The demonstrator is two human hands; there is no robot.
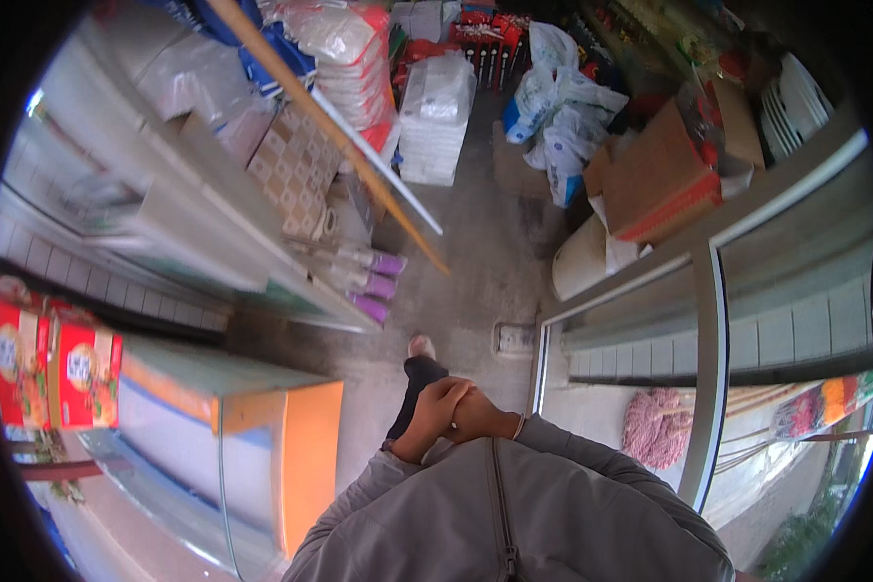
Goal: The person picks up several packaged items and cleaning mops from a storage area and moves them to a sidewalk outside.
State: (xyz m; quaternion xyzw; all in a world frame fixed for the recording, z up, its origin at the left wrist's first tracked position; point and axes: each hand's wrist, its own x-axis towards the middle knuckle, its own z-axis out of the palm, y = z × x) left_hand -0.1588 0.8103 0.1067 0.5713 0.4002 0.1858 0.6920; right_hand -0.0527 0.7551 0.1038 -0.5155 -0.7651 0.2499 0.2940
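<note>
My left hand [429, 416] and my right hand [478, 417] are clasped together in front of my grey zipped jacket [509, 502]. The left fingers lie over the right hand, and no object shows between them. A dark band circles my right wrist area, too small to make out. Beyond the hands, one dark trouser leg [413, 393] and a pale shoe [421, 346] stand on the concrete floor [465, 291] in a shop doorway.
A glass door [291, 284] stands at the left and a framed glass panel [706, 364] at the right. Wooden pole [364, 174] slants over the passage. Ahead are wrapped white stacks [436, 124], plastic bags [564, 116] and a cardboard box [655, 178]. An orange-edged counter [311, 451] flanks my left.
</note>
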